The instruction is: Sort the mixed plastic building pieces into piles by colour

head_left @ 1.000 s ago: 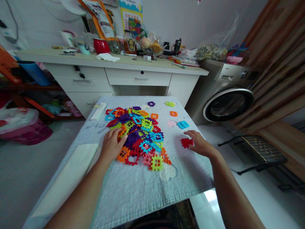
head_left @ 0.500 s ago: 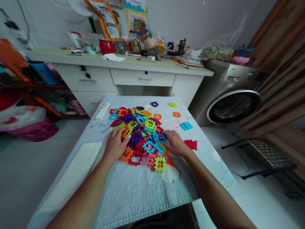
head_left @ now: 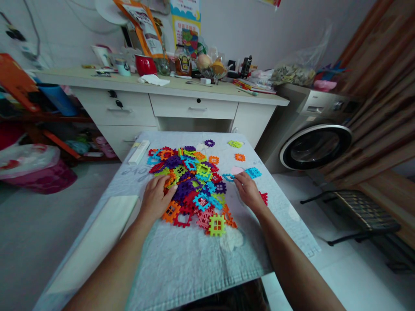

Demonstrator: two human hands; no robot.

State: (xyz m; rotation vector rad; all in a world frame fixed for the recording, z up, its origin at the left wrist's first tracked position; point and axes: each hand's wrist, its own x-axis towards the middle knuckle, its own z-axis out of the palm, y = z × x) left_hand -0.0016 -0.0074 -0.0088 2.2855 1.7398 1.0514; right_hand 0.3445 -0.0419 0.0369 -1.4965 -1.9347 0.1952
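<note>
A heap of colourful plastic interlocking tiles [head_left: 191,181] lies on a table covered with a pale blue cloth [head_left: 181,263]. My left hand [head_left: 157,199] rests flat on the heap's near left edge, fingers over orange and purple tiles. My right hand [head_left: 248,191] is at the heap's right side, its fingertips pinched on a light blue tile [head_left: 228,177]. A red tile [head_left: 265,198] lies just behind that hand, partly hidden by it. Loose tiles lie apart: blue [head_left: 253,172], orange [head_left: 240,157], green [head_left: 235,143], purple [head_left: 209,143].
A white box [head_left: 138,152] lies at the table's far left, and a white flat strip [head_left: 97,237] along its left side. Beyond stand a cluttered desk with drawers [head_left: 194,106] and a washing machine [head_left: 316,144]. A dark rack [head_left: 363,211] sits on the floor to the right.
My right hand left the red tile, swept left onto the heap, then drew back up and right with a light blue tile at its fingertips. My left hand stayed put.
</note>
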